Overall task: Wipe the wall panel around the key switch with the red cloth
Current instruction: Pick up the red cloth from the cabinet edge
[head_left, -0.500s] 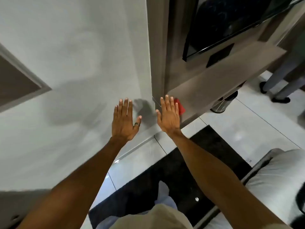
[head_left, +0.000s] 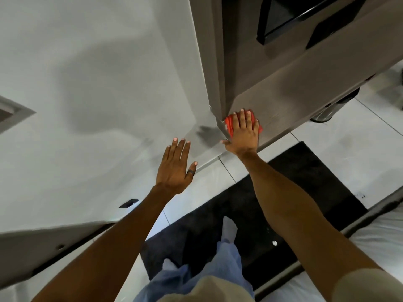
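Right hand (head_left: 243,132) flat, fingers spread, palm pressing the red cloth (head_left: 229,125) onto the brown wood-grain panel (head_left: 290,88) right at its lower corner edge; cloth mostly covered by the hand, red showing at the left side and by the little finger. Left hand (head_left: 175,168) open, fingers straight and close together, thumb out, dark ring on one finger, held in front of the pale grey wall (head_left: 98,83); contact with the wall cannot be told. Left hand holds nothing. Shadows of arm and hand fall on the grey wall. Small dark rectangular plate (head_left: 128,203) sits low on the grey wall, left of the left forearm; whether it is the key switch cannot be told. Black screen-like unit (head_left: 283,16) mounted high on the brown panel, top right. Below: light floor tiles (head_left: 340,149), black mat (head_left: 294,171) under the person's feet, socked foot and blue trousers visible. White bed (head_left: 381,232) edge at lower right. Round metal object (head_left: 327,112) on the floor behind the brown panel, partly hidden.
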Motion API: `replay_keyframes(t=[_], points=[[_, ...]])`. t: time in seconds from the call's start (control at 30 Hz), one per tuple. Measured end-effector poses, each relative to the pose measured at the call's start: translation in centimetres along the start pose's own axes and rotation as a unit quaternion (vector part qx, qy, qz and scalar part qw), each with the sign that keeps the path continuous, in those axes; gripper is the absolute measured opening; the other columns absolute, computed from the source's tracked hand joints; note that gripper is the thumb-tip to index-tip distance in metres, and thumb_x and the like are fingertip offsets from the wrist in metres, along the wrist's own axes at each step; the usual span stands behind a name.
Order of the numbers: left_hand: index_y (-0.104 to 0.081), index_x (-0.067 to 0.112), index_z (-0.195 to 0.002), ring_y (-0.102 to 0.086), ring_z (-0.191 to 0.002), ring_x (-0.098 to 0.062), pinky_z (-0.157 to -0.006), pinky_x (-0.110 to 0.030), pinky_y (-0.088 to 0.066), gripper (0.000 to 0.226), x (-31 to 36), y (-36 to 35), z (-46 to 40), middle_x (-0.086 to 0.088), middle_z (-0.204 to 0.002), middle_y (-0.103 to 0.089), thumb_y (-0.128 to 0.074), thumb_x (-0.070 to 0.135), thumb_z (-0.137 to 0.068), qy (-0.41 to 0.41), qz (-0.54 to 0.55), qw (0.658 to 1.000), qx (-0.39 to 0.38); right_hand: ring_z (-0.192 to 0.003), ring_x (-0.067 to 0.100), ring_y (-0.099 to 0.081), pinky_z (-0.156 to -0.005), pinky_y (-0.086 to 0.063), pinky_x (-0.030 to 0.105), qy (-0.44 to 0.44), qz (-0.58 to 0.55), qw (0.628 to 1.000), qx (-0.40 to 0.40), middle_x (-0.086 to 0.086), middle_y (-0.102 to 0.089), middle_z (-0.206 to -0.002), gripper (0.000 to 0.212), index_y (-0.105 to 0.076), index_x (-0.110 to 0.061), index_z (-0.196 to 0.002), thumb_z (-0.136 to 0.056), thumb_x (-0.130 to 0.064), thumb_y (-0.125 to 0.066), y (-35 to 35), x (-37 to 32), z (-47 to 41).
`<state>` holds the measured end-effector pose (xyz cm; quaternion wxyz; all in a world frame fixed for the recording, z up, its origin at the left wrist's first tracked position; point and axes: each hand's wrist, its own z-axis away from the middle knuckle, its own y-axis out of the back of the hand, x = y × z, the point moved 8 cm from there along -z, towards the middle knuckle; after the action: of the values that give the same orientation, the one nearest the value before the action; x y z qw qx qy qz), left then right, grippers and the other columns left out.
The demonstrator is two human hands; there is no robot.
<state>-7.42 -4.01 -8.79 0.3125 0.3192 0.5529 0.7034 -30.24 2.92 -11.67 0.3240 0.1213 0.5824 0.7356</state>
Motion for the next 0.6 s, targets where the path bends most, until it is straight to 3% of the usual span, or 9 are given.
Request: replay_keyframes(t=[0.1, 0.23, 0.3, 0.37, 0.43, 0.6], points=[[-0.003, 0.014, -0.163, 0.012, -0.157, -0.025, -0.128, -0.038, 0.003, 0.076, -0.2, 0.0, 0.9, -0.007, -0.171, -0.002, -0.017, 0.057, -0.102, 0.002, 0.002, 1.000, -0.006, -0.165, 0.034, 0.002, -0.136, -0.008, 0.056, -0.017, -0.030, 0.999, 0.013, 0.010, -0.003, -0.177, 0.101, -0.003, -0.015, -0.167, -0.097, -0.026, -0.075, -0.2, 0.2, 1.9], [-0.009, 0.011, -0.162, 0.007, -0.157, -0.026, -0.128, -0.039, -0.001, 0.073, -1.7, 1.5, 2.7, -0.009, -0.170, -0.008, -0.021, 0.054, -0.104, -0.008, 0.017, 0.999, 0.038, -0.166, 0.029, -0.001, -0.137, -0.004, 0.048, -0.051, -0.124, 0.991, 0.023, 0.007, -0.010, -0.177, 0.086, -0.011, -0.016, -0.167, -0.101, -0.012, -0.066, -0.6, -1.1, 5.2], [-0.012, 0.010, -0.162, 0.004, -0.157, -0.027, -0.129, -0.043, -0.006, 0.070, -3.4, 2.8, 4.3, -0.011, -0.170, -0.011, -0.024, 0.052, -0.106, -0.022, 0.009, 0.997, 0.070, -0.164, 0.030, -0.013, -0.137, -0.012, 0.047, -0.077, -0.218, 0.972, 0.044, 0.009, -0.022, -0.174, 0.078, -0.020, -0.012, -0.165, -0.101, -0.004, -0.063, -0.5, -3.2, 7.0], [-0.015, 0.009, -0.161, 0.001, -0.157, -0.029, -0.129, -0.047, -0.012, 0.071, -5.1, 4.5, 5.7, -0.012, -0.169, -0.013, -0.030, 0.049, -0.105, -0.031, 0.011, 0.995, 0.098, -0.155, 0.033, -0.038, -0.131, -0.032, 0.047, -0.118, -0.376, 0.917, 0.055, 0.014, -0.042, -0.164, 0.071, -0.032, -0.010, -0.162, -0.099, 0.009, -0.059, -0.4, -5.8, 9.0], [-0.019, 0.007, -0.161, -0.002, -0.157, -0.030, -0.128, -0.049, -0.014, 0.070, -7.5, 7.0, 8.0, -0.012, -0.169, -0.015, -0.031, 0.047, -0.105, -0.039, 0.009, 0.989, 0.140, -0.144, 0.031, -0.053, -0.126, -0.041, 0.042, -0.136, -0.523, 0.839, 0.067, 0.013, -0.055, -0.154, 0.068, -0.041, -0.010, -0.159, -0.097, 0.016, -0.052, -0.4, -10.5, 11.1], [-0.022, 0.006, -0.160, -0.002, -0.158, -0.030, -0.129, -0.049, -0.011, 0.069, -16.5, 17.3, 15.7, -0.013, -0.169, -0.013, -0.041, 0.041, -0.105, -0.014, -0.026, 0.949, 0.313, -0.144, 0.016, -0.052, -0.123, -0.042, 0.028, -0.020, -0.668, 0.730, 0.146, 0.001, -0.054, -0.155, 0.068, -0.045, -0.013, -0.157, -0.097, 0.018, -0.053, 5.0, -27.6, 14.4]])
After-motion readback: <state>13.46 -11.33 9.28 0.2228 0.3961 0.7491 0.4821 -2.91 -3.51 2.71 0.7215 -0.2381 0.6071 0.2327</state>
